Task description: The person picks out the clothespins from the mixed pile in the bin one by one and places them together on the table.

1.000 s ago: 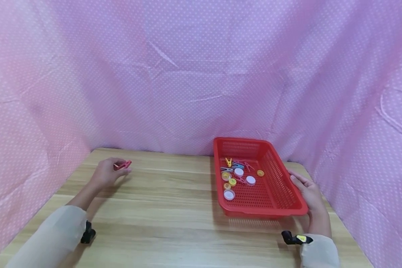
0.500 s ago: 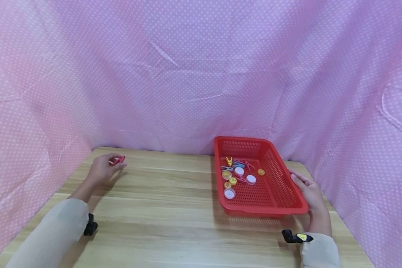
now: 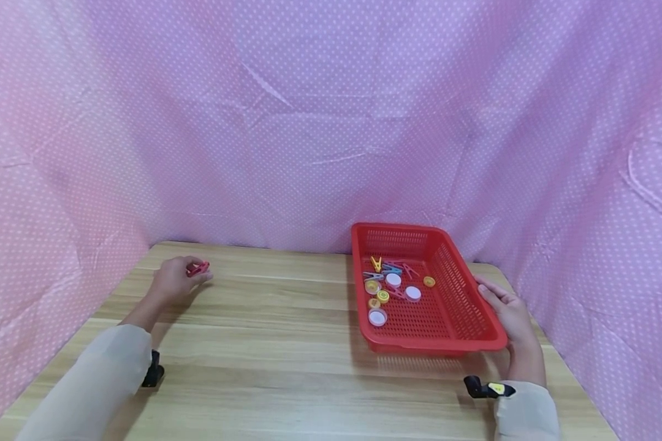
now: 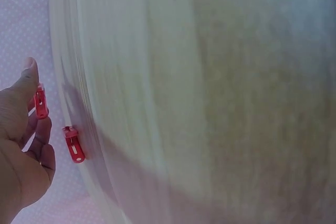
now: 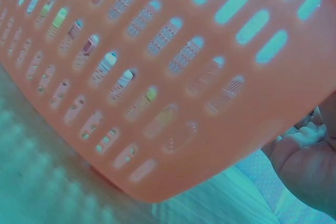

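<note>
Left grip (image 3: pixel 172 280) near table's (image 3: pixel 265 349) far-left corner, pinching red clothespin (image 3: pixel 200 268). Red basket (image 3: pixel 426 324) at table's right half, far end by far edge. Right grip (image 3: pixel 514 315) holds basket's right side, near table's right edge. In basket: coloured clothespins (image 3: pixel 377 265), white and yellow caps (image 3: pixel 413 293), mostly toward its left side. Pink dotted cloth (image 3: pixel 331 135) behind far edge.

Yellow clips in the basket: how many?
1: on the basket floor, towards the far left, the yellow clip lies near the left wall of the red basket. Another could be hidden.
</note>
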Demonstrator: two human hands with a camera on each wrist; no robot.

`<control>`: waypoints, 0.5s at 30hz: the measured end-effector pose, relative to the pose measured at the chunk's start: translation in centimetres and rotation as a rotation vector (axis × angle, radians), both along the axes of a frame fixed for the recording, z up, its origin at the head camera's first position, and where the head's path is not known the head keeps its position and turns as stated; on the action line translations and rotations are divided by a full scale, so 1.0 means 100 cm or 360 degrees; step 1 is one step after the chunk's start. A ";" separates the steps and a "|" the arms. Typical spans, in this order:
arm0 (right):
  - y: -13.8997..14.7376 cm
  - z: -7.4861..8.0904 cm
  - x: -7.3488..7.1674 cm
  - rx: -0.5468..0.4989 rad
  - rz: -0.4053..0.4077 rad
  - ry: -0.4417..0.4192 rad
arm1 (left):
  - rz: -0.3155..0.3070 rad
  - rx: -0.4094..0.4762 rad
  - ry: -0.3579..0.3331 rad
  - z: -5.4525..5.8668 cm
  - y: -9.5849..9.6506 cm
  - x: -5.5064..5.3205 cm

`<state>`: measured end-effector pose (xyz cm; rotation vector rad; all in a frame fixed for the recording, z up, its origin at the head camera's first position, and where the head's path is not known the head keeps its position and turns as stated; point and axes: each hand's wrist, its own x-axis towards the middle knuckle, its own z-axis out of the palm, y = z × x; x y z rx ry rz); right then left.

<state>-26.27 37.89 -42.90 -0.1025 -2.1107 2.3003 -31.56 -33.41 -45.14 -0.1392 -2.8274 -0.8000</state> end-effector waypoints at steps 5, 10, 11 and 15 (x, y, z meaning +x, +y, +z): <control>0.000 -0.002 0.000 -0.0035 0.0016 0.0037 | -0.0016 -0.0047 -0.0005 -0.002 0.000 -0.001; 0.001 -0.002 0.000 -0.0059 0.0025 0.0056 | -0.0019 -0.0098 -0.0064 -0.001 0.002 0.002; 0.001 -0.002 0.000 -0.0054 0.0025 0.0054 | -0.0017 -0.0106 -0.0084 -0.001 0.003 0.003; 0.001 -0.002 0.000 -0.0051 0.0029 0.0067 | -0.0054 -0.0152 -0.0116 0.001 0.003 0.002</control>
